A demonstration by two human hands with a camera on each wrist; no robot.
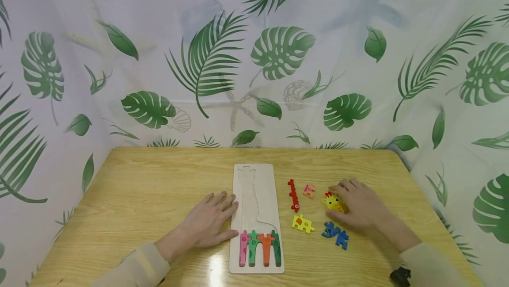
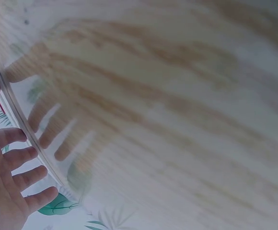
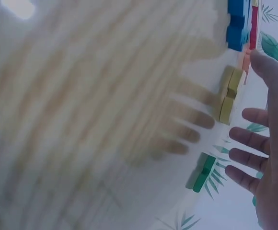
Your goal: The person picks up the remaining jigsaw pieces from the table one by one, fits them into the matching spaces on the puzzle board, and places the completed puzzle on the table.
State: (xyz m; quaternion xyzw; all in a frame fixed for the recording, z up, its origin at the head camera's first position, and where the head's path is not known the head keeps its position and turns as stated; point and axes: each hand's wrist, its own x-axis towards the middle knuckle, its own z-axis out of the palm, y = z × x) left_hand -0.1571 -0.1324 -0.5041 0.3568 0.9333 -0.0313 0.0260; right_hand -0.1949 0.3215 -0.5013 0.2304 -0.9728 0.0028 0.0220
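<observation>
A pale wooden giraffe puzzle board (image 1: 265,189) lies upright in the head view. Four leg pieces sit in its lower end: pink (image 1: 243,251), green (image 1: 252,251), orange (image 1: 266,251) and dark green (image 1: 276,251). My left hand (image 1: 212,223) rests flat at the board's left edge, fingers straight. To the right, my right hand (image 1: 362,205) hovers beside the yellow giraffe head piece (image 1: 333,202), partly covering it. In the right wrist view its fingers are spread and hold nothing. A green piece (image 3: 203,172) shows there, hidden from the head view.
Between board and right hand lie a red strip piece (image 1: 293,196), a pink piece (image 1: 309,191), a yellow spotted piece (image 1: 303,224) and blue pieces (image 1: 342,239). A leaf-patterned curtain (image 1: 254,70) borders the wooden table (image 1: 159,181).
</observation>
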